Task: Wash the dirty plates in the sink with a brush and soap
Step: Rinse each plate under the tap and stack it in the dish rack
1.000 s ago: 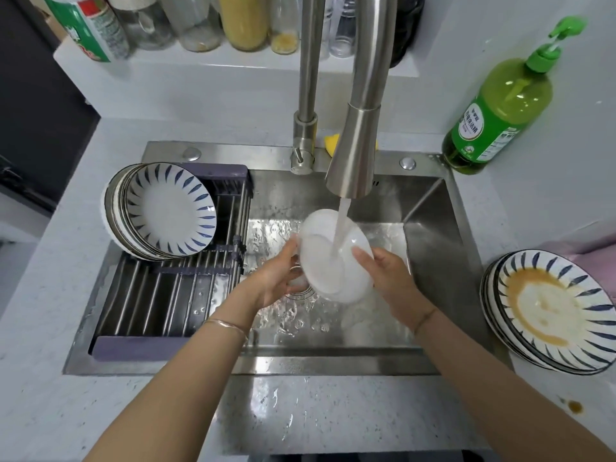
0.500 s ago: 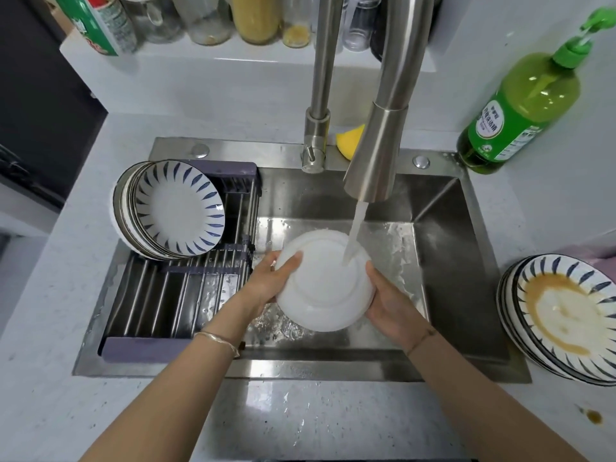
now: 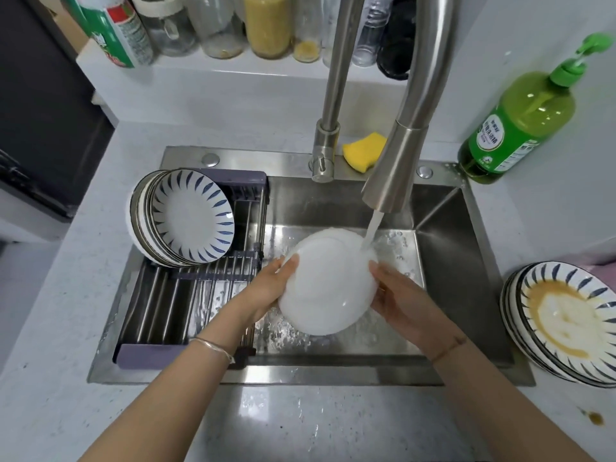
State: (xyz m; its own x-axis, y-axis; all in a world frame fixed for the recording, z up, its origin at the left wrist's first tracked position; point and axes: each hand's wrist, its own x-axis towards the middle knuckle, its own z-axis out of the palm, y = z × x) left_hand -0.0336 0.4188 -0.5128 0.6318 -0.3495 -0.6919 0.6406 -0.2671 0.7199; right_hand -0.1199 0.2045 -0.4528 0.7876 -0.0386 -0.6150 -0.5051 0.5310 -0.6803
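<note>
Blocked on left half of sink (image 3: pixel 460 268) by drying rack (image 3: pixel 173 315), with upright clean plates (image 3: pixel 191 218) at its far end. Crowded overhead by faucet spout (image 3: pixel 393 168) just above held plate (image 3: pixel 326 288). Open along right of basin and front counter (image 3: pixel 300 425). Hemmed at right by dirty plates (image 3: pixel 566 323) and soap bottle (image 3: pixel 520 128).

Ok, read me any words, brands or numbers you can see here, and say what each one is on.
Green soap bottle: white label with dark characters, too blurred to read.
Green and red container at top left: print too blurred to read.
No other text shows.
</note>
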